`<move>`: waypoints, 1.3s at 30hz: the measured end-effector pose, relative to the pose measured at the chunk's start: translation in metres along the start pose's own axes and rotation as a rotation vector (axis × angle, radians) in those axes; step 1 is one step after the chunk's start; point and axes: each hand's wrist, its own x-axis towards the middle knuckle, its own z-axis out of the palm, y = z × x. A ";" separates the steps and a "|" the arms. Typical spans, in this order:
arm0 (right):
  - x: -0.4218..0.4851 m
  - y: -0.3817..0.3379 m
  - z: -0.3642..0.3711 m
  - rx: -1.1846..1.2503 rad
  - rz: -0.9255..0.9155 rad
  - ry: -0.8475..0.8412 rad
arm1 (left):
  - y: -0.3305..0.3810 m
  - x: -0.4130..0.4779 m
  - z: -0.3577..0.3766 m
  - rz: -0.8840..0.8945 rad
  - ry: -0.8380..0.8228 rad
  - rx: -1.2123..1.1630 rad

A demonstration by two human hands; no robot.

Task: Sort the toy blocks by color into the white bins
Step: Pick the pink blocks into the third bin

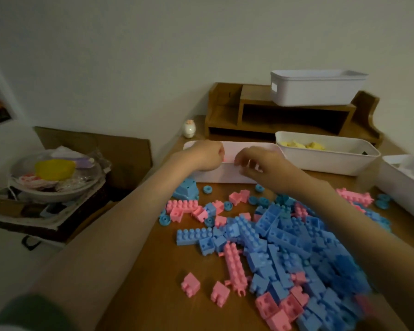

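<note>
Presently, delivery step: right hand [261, 163] fingers curl round a pink block [257, 167] above the white bin [225, 174] at the far edge of the desk [153, 271]; left hand [206, 155] curled, contents indiscernible. Next: release, return to block pile [285, 235].

Toy blocks [285, 240] looking like smooth plastic, faintly glossy. White bins [325, 161] showing matt plastic. Worktop [167, 271] and shelf rack [294, 110] appearing as smooth brown wood. Cardboard box [127, 151] looking dull.

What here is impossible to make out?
Head view only.
Contents of the near white bin: covered by the left hand and right hand.
What the hands hold: fingers curl away from the camera.
The right-edge bin: cut off by the frame.
Inside of the shelf bin: hidden by its own wall.
</note>
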 end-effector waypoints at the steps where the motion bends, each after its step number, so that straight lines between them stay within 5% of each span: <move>1: -0.005 -0.003 0.000 0.035 0.017 -0.118 | 0.000 0.000 0.001 0.001 -0.028 0.036; 6: -0.015 -0.012 0.011 -0.092 0.052 -0.435 | 0.008 -0.030 -0.012 -0.008 0.099 0.043; 9: -0.017 -0.016 0.014 -0.081 0.065 -0.412 | 0.005 -0.067 -0.022 -0.014 0.079 0.047; 15: -0.023 -0.021 0.015 0.055 0.140 -0.355 | -0.008 -0.121 -0.008 -0.084 -0.265 0.284; 30: -0.038 -0.033 0.007 0.016 0.170 -0.308 | -0.018 -0.130 -0.001 -0.034 -0.224 0.227; 35: -0.036 -0.030 0.000 0.043 0.150 -0.202 | -0.016 -0.129 -0.005 -0.021 -0.211 0.224; 39: -0.021 -0.015 -0.003 0.053 0.157 0.102 | -0.017 -0.126 -0.019 0.004 -0.050 0.173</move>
